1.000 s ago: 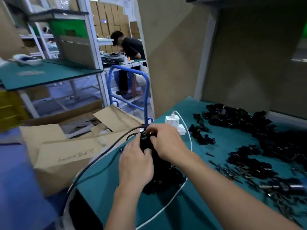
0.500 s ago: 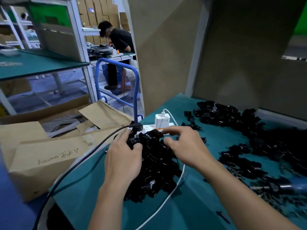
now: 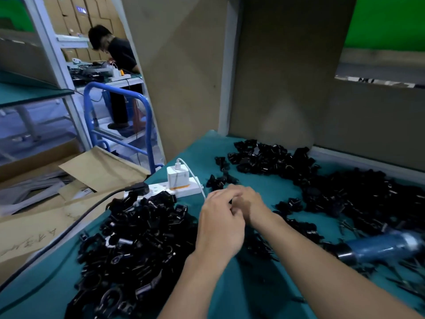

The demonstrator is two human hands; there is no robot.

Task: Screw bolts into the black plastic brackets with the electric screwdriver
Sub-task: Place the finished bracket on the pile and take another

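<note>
Meeting just right of the bracket pile (image 3: 142,238), left hand (image 3: 219,229) and right hand (image 3: 250,203) curl fingers (image 3: 219,195) together; grasp unclear.

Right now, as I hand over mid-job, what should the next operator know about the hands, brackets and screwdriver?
Left hand and right hand: together over the teal table, fingers curled; what either grip holds is hidden.
Electric screwdriver: lying on the table to the right, in neither hand.
Black brackets: one pile left of the hands, a bigger spread behind and right.
Bolts: loose by the screwdriver, blurred.
Done: cannot tell whether any bracket has its bolt.
Left: probably fit a bolt, pick up the screwdriver, drive it.
</note>
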